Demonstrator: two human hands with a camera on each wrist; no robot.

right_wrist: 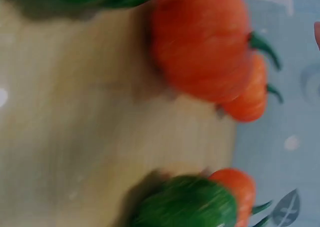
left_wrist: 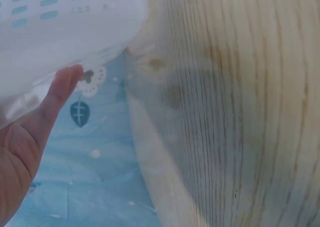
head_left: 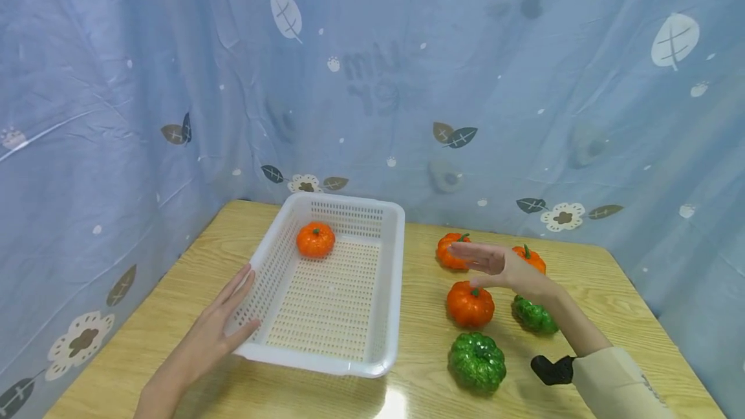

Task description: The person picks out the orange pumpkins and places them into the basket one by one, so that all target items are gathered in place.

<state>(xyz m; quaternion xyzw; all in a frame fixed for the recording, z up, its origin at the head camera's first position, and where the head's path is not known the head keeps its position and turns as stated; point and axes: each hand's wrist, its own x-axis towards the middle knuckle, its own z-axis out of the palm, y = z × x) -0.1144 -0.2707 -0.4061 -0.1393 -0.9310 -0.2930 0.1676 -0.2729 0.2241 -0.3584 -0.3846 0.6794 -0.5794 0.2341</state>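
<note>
The left hand (head_left: 212, 332) rests at the left rim of the white basket (head_left: 396, 277), toward its near corner, its fingers fairly straight against the edge and its thumb spread toward the near side. The right hand (head_left: 495, 266) hangs above the pumpkins on the right, fingers extended and thumb apart, holding nothing.

One orange pumpkin (head_left: 315, 240) sits inside the basket, near its far left corner. The other five lie on the table (head_left: 425, 328) right of the basket: a far orange pumpkin (head_left: 444, 253) partly hidden by the right hand's fingertips, a middle orange pumpkin (head_left: 469, 309) nearer than it, a right orange pumpkin (head_left: 534, 262) partly covered by the right hand, a right green pumpkin (head_left: 533, 317) nearer than that one and partly behind the forearm, and a near green pumpkin (head_left: 477, 364).

A pale sleeve (head_left: 619, 383) covers the right forearm, a black object (head_left: 553, 370) beside its cuff. A blue curtain (head_left: 384, 96) with leaves and flowers hangs behind the table.
</note>
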